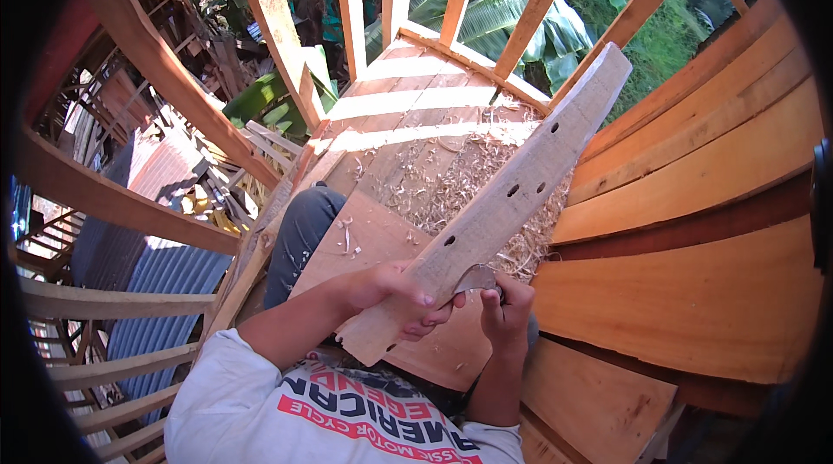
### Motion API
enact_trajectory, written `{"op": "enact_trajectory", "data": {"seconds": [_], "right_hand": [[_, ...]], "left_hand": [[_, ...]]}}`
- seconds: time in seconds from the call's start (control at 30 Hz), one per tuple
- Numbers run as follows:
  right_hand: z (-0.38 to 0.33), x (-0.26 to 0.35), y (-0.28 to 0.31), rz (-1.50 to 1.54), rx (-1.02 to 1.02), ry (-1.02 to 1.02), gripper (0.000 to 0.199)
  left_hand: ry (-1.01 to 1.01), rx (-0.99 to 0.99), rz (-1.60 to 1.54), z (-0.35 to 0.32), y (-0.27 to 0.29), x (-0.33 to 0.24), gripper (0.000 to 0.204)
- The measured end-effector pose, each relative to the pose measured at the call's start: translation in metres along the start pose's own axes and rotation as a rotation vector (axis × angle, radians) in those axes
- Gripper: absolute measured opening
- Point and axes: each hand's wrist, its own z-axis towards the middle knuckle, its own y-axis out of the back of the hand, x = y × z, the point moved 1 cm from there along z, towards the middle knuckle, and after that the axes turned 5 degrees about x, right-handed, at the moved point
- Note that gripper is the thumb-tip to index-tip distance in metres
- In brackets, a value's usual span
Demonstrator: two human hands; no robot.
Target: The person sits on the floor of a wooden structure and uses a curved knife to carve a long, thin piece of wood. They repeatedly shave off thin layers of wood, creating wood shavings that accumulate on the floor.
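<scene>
A long, pale wooden piece point(495, 212) with several dark holes slants from my lap up toward the far right. My left hand point(403, 295) is wrapped round its lower part, thumb on the top face and fingertips showing at the right edge. Against that same edge lies a small, curved, shiny knife blade point(475, 279). My right hand point(506, 303) is closed on the knife, thumb raised; its handle is hidden in the fist. Beneath both hands a flat wooden board point(360, 234) rests across my lap.
Curled wood shavings point(442, 186) cover much of the plank floor point(382, 125) ahead. Upright wooden posts point(347, 8) stand along the left and far sides. Wide boards point(677, 299) form a wall close on the right. Corrugated metal sheets point(165, 290) lie beyond the left posts.
</scene>
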Motion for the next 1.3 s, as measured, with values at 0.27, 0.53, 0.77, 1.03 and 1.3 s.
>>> {"op": "enact_trajectory", "data": {"seconds": [0.27,0.53,0.77,1.03,1.3], "right_hand": [[0.012,0.012,0.004,-0.306,-0.139,0.073,0.067],[0.026,-0.025,0.047,-0.065,-0.465,-0.293,0.065],[-0.003,0.049,-0.024,-0.229,-0.084,-0.056,0.064],[0.007,0.043,-0.014,-0.404,-0.125,-0.065,0.067],[0.022,0.037,0.002,-0.613,-0.194,0.049,0.072]], "left_hand": [[0.029,0.074,0.050,-0.024,0.009,0.004,0.037],[0.031,-0.033,0.203,-0.051,0.012,0.026,0.034],[-0.016,-0.201,0.316,-0.046,0.019,0.010,0.031],[-0.112,-0.330,0.867,-0.045,0.006,0.016,0.031],[0.005,-0.465,0.849,-0.050,-0.010,0.010,0.033]]}}
